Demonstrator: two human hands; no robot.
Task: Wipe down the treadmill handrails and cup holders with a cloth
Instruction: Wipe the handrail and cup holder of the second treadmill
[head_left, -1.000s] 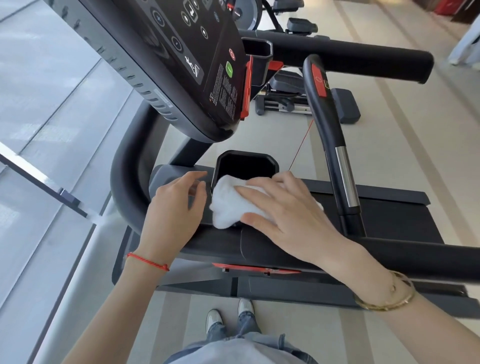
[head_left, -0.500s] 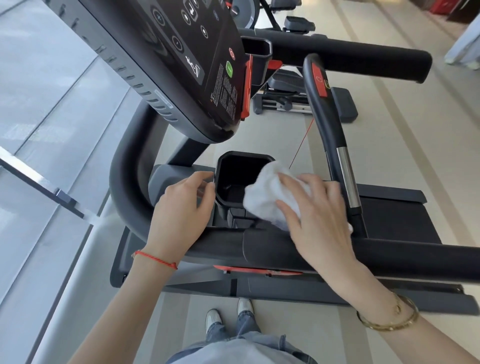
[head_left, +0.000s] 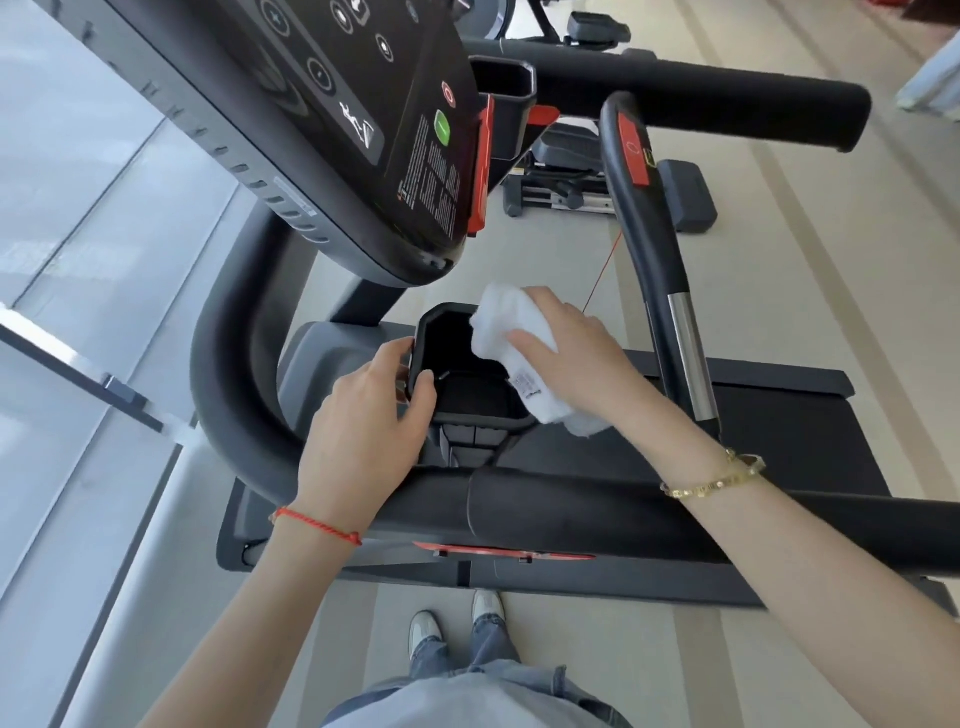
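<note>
A black cup holder (head_left: 457, 400) sits below the treadmill console. My left hand (head_left: 363, 415) grips its left rim, thumb over the edge. My right hand (head_left: 576, 353) holds a white cloth (head_left: 511, 332) against the holder's right rim, with the cloth's lower end hanging over the near right corner. A thick black handrail (head_left: 597, 509) runs across in front of me, under both forearms. A second handrail (head_left: 675, 88) crosses at the top, and a curved grip bar (head_left: 649, 234) with a red tab rises on the right.
The treadmill console (head_left: 363, 130) overhangs the cup holder from the upper left. A second cup holder (head_left: 506, 78) sits by the console's right side. The treadmill deck (head_left: 805, 415) lies to the right. A glass wall is at left; other gym equipment (head_left: 571, 176) stands beyond.
My right hand has slid the cloth from the near ledge of the cup holder up and right along its right rim. My left hand has shifted onto the holder's left rim.
</note>
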